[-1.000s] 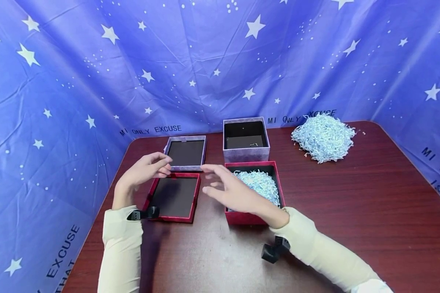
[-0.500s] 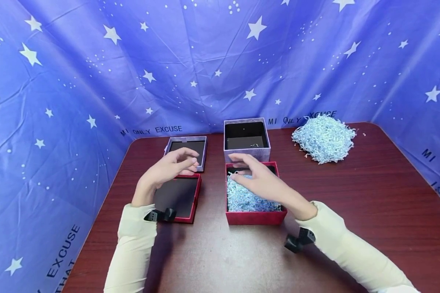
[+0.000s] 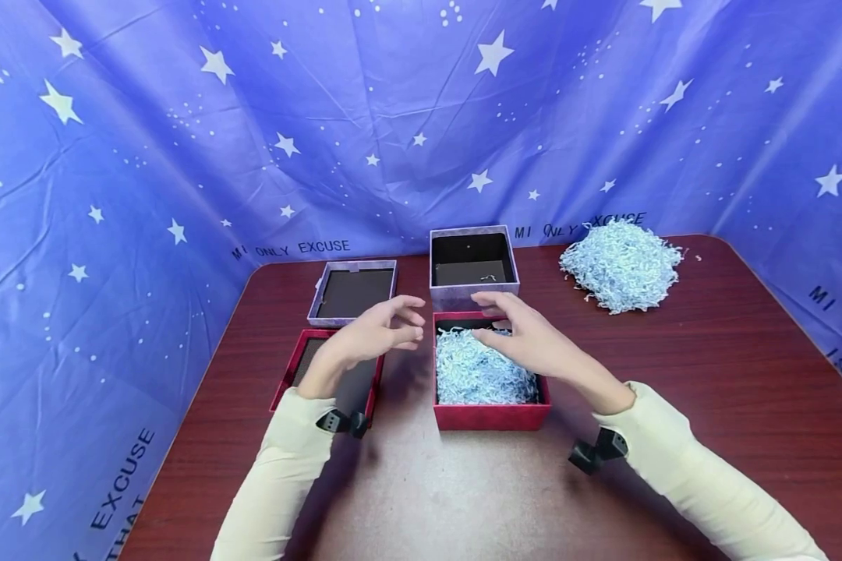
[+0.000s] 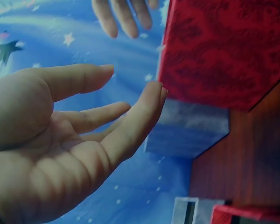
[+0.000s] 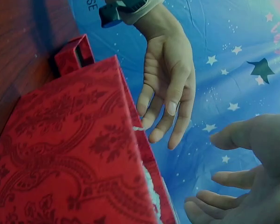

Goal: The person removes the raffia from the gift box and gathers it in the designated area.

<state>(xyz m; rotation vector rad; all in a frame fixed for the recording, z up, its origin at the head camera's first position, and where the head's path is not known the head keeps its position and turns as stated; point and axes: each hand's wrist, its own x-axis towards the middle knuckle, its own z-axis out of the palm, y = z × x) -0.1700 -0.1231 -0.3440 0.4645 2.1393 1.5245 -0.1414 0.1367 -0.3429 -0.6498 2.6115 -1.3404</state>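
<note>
A red patterned gift box [image 3: 491,418] holds pale blue shredded paper [image 3: 484,370]. My right hand [image 3: 536,343] hovers over its right half, fingers loosely bent and holding nothing. My left hand [image 3: 372,335] is in the air left of that box, above the red lid [image 3: 376,389], which lies with its dark inside up. Nothing is between the left fingers; in the left wrist view the palm [image 4: 60,163] is bare. In the right wrist view both hands show beside the red box wall [image 5: 74,149], fingers apart from each other.
Behind the red box stands a lavender box [image 3: 473,296] with a dark inside and a few paper shreds. A lavender lid [image 3: 358,292] lies to its left. At the back right is a heap of shredded paper [image 3: 620,265]. A starry blue curtain [image 3: 365,117] surrounds the table [image 3: 673,397].
Both hands have moved right: the left from over the lids toward the red box, the right from the box's left side to above its right half. The boxes and paper heap stay put.
</note>
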